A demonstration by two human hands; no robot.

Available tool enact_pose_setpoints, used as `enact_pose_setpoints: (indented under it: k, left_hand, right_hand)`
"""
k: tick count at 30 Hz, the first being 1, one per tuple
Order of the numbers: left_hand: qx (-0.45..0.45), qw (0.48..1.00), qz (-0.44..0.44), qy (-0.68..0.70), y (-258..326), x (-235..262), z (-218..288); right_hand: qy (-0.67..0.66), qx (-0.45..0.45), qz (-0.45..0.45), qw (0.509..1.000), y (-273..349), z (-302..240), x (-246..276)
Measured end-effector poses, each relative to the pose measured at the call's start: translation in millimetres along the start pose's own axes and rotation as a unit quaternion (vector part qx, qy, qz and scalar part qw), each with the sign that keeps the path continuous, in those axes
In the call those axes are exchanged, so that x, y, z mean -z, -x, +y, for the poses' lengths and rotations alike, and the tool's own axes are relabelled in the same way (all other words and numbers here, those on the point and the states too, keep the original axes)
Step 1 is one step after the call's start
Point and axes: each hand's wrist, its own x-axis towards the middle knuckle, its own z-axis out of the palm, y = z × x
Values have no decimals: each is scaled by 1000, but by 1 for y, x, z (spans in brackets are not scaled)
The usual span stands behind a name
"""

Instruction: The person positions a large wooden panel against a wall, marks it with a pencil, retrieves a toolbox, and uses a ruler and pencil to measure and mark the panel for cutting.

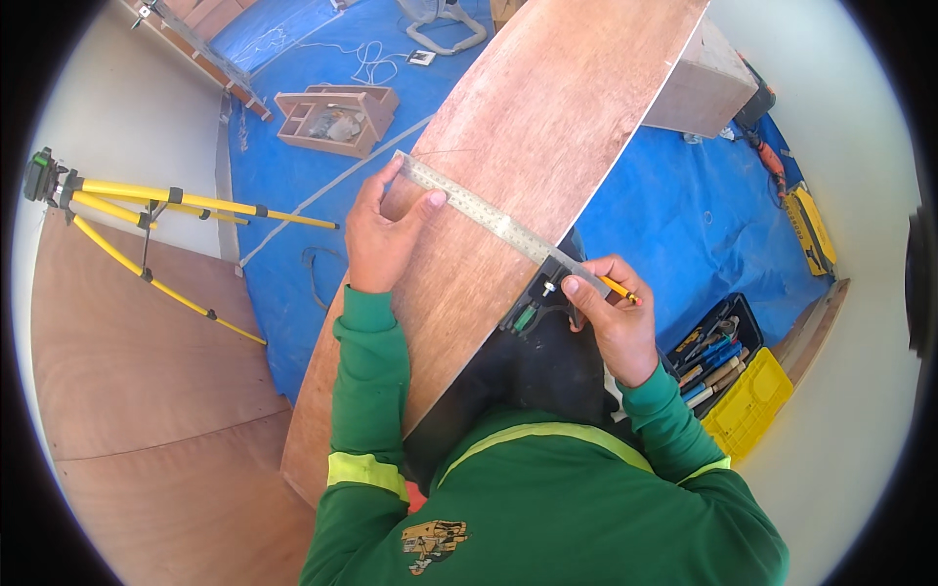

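A long reddish plywood board [547, 107] slants from lower left to upper right in front of me. Across its width lies a combination square [479, 209], its steel rule flat on the wood and its dark head at the board's right edge. My left hand [379, 239] grips the rule's far end at the left edge, thumb pressed on top. At the other side my right hand [620, 327] is closed around the square's head end. A yellow pencil [620, 289] sticks out between its fingers, so that hand holds both.
A yellow tripod [147, 190] stands at left, beside plywood sheets [147, 342]. Blue sheeting [645, 234] covers the floor. Beyond are a wooden tote [366, 137] and a wooden box [699, 88]. At right sit an open toolbox [747, 317] with a yellow lid [752, 405] and a yellow case [809, 232].
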Motion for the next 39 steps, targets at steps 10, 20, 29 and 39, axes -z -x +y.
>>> enact_pose_setpoints:
  k: [10, 20, 29, 39]
  left_hand:
    - [11, 1000, -3, 14, 0, 0, 1]
    - [2, 995, -8, -97, 4, -3, 17]
    - [10, 999, -14, -46, 4, -4, 12]
    - [16, 998, -30, -59, 2, -2, 12]
  right_hand:
    - [-4, -1, 3, 1000, 0, -1, -2]
    - [-49, 1, -18, 999, 0, 1, 3]
    - [-57, -4, -11, 998, 1, 7, -2]
    - [-84, -13, -9, 996, 1, 8, -3]
